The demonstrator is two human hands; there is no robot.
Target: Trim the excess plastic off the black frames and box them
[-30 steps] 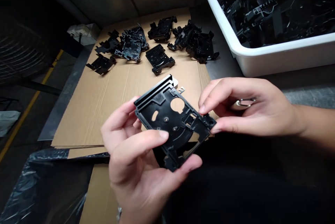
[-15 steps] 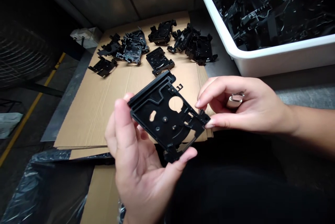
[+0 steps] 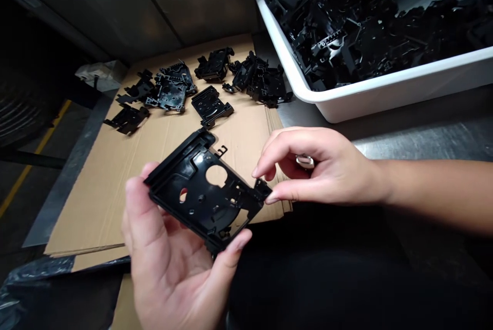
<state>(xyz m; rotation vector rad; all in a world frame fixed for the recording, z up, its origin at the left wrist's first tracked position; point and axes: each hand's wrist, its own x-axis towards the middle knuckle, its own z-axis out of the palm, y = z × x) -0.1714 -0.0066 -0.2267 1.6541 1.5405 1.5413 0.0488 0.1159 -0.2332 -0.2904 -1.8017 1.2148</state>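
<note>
A flat black moulded plastic part [image 3: 208,206], with a large round hole, smaller cutouts and a thick rail along one edge, is held tilted above the cardboard. My left hand [image 3: 177,263] grips it from below, fingers behind the rail edge and thumb at the lower corner. At its right corner, my right hand [image 3: 319,165] has the thumb against a small raised block, with the index fingertip just above. A small shiny metal object [image 3: 305,161] shows among the curled fingers of that hand; whether it is a ring or a tool, I cannot tell.
Several similar black parts [image 3: 210,105] lie on the stacked cardboard sheets [image 3: 103,201]. A white bin [image 3: 304,83] heaped with black parts stands at right on the metal table [image 3: 404,140]. Black plastic sheeting [image 3: 57,289] hangs at lower left; a fan [image 3: 19,109] stands beyond.
The view has shifted, so hands and table appear further left and lower. The part is slightly more tilted, with light glinting off its face. Both hands keep nearly the same hold.
</note>
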